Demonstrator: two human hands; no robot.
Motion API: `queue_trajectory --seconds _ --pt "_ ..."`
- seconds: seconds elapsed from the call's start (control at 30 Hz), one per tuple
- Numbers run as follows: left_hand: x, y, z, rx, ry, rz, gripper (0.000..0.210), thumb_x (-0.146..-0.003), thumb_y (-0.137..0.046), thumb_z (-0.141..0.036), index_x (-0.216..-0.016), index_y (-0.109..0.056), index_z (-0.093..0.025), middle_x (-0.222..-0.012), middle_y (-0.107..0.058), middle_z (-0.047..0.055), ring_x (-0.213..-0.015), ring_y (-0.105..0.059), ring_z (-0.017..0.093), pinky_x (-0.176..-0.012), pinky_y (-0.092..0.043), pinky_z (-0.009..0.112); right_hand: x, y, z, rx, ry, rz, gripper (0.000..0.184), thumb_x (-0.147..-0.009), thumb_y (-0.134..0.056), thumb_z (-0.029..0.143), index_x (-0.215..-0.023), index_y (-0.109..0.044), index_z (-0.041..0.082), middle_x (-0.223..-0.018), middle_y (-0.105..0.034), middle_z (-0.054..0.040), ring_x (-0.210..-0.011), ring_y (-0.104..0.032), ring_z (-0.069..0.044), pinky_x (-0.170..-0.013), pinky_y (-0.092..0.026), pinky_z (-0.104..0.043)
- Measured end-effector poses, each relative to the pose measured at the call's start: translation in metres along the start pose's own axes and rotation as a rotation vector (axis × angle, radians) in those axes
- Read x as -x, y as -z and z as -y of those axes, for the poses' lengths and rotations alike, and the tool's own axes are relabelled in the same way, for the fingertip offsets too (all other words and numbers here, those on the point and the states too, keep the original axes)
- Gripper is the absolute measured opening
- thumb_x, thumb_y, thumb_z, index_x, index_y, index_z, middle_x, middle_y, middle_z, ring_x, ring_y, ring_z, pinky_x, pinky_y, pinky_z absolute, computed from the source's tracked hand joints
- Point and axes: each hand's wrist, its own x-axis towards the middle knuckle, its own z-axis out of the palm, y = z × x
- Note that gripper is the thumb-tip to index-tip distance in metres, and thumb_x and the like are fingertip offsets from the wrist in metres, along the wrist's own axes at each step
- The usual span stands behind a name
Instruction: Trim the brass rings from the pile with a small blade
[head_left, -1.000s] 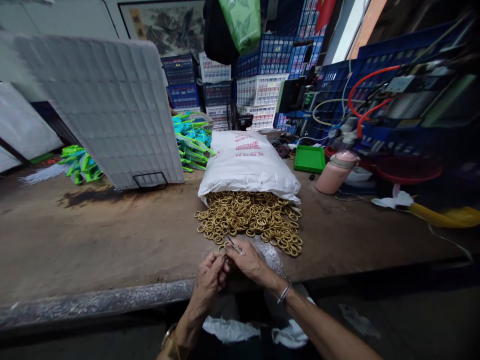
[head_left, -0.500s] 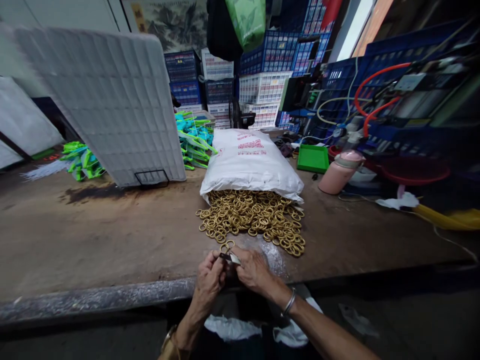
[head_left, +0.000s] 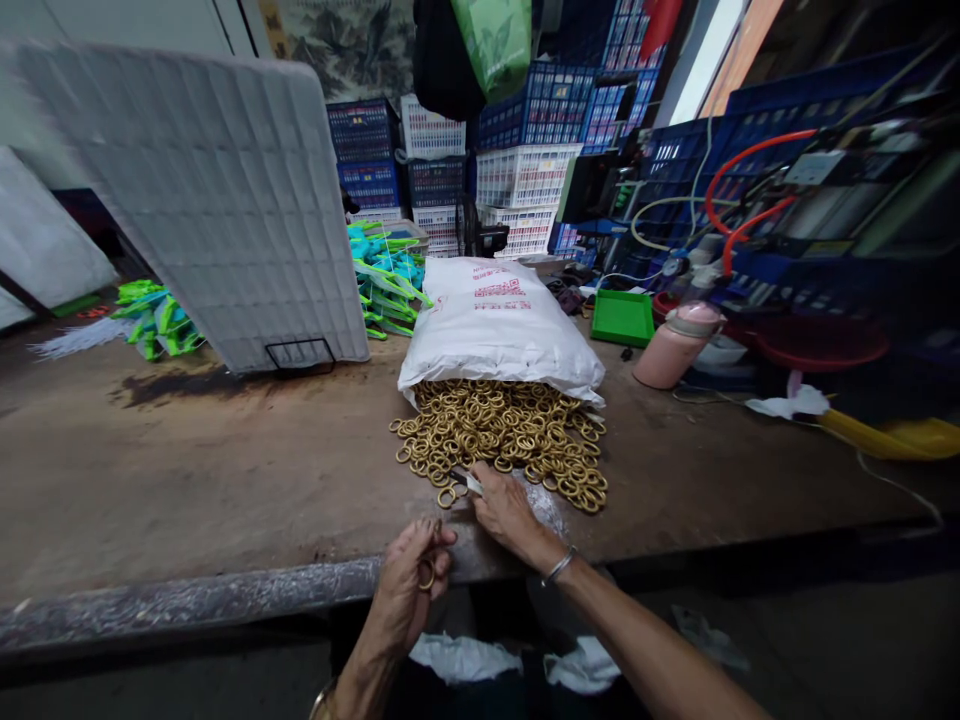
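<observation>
My left hand (head_left: 409, 575) is above the table's front edge, its fingers curled round a gold-coloured ring (head_left: 426, 575). Farther forward, my right hand (head_left: 510, 512) is closed on a small knife-like tool (head_left: 472, 484) with a pale handle and a dark tip. That tip lies at the near edge of a heap of gold-coloured rings (head_left: 495, 425). One loose ring (head_left: 446, 497) rests just in front of the heap, close to my right fingers. The rings spill from the mouth of a white sack (head_left: 502, 335) with red print, lying on its side.
A tall white ribbed panel (head_left: 217, 210) stands at left on a black wire stand. Bright green and blue pieces (head_left: 386, 280) lie behind it. A green tray (head_left: 622, 318), a pink bottle (head_left: 679, 345) and a red basin (head_left: 821, 342) are at right. Stacked crates (head_left: 529, 175) fill the back.
My hands have parted. The left drew back toward the table edge with a ring, while the right moved forward to the heap with the knife-like tool.
</observation>
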Motion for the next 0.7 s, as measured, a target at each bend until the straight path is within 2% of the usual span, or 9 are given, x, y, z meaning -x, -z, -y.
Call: queue_trajectory --seconds 0.13,0.27,0.37,0.47,0.6,0.7 --pt "-0.001 0.007 -0.002 0.066 0.014 -0.021 0.025 -0.068 -0.065 -0.035 -0.076 -0.052 -0.016 -0.072 -0.062 0.003 -0.048 -0.048 0.007 -0.038 -0.030 0.016 -0.008 -0.009 0.008 0.003 0.052 -0.018 0.012 -0.077 -0.044 0.018 -0.088 -0.050 0.019 -0.082 -0.061 -0.0047 -0.072 -0.054 -0.015 -0.059 -0.026 -0.024" --pt "-0.001 0.012 -0.007 0.173 0.072 0.006 0.030 -0.064 -0.068 -0.029 -0.089 -0.055 -0.018 -0.067 -0.060 0.000 -0.049 -0.051 0.008 -0.039 -0.032 0.017 -0.012 -0.013 0.007 0.029 0.023 -0.006 0.012 -0.077 -0.044 0.018 -0.088 -0.050 0.019 -0.084 -0.061 -0.0044 -0.073 -0.054 -0.015 -0.059 -0.026 -0.024" --pt "-0.004 0.013 -0.006 0.217 0.130 -0.011 0.025 -0.062 -0.070 -0.029 -0.078 -0.058 -0.014 -0.068 -0.061 0.002 -0.054 -0.055 0.009 -0.041 -0.035 0.017 -0.012 -0.012 0.000 0.010 -0.023 -0.031 0.013 -0.075 -0.046 0.017 -0.088 -0.049 0.018 -0.084 -0.060 -0.0044 -0.072 -0.053 -0.015 -0.059 -0.026 -0.024" --pt "-0.008 0.010 -0.005 0.196 0.127 -0.058 0.026 -0.060 -0.072 -0.032 -0.068 -0.055 -0.014 -0.069 -0.062 0.003 -0.057 -0.058 0.012 -0.040 -0.035 0.017 -0.009 -0.007 -0.005 -0.080 -0.043 -0.072 0.011 -0.075 -0.044 0.015 -0.085 -0.048 0.018 -0.076 -0.058 -0.0025 -0.067 -0.051 -0.014 -0.058 -0.026 -0.023" --pt "-0.012 -0.001 -0.004 0.094 0.080 -0.064 0.036 -0.060 -0.072 -0.038 -0.083 -0.055 -0.016 -0.065 -0.060 -0.001 -0.053 -0.057 0.010 -0.038 -0.033 0.016 0.002 0.000 -0.002 -0.290 0.047 -0.084 0.013 -0.074 -0.042 0.011 -0.083 -0.046 0.020 -0.071 -0.054 0.0006 -0.064 -0.048 -0.012 -0.059 -0.029 -0.022" --pt "-0.014 -0.008 -0.004 0.017 0.038 -0.037 0.042 -0.061 -0.070 -0.043 -0.090 -0.052 -0.018 -0.056 -0.054 -0.005 -0.042 -0.047 0.006 -0.034 -0.027 0.013 0.012 0.003 0.006 -0.412 0.110 -0.075 0.011 -0.074 -0.043 0.012 -0.081 -0.045 0.020 -0.070 -0.051 0.0018 -0.064 -0.046 -0.012 -0.059 -0.031 -0.021"
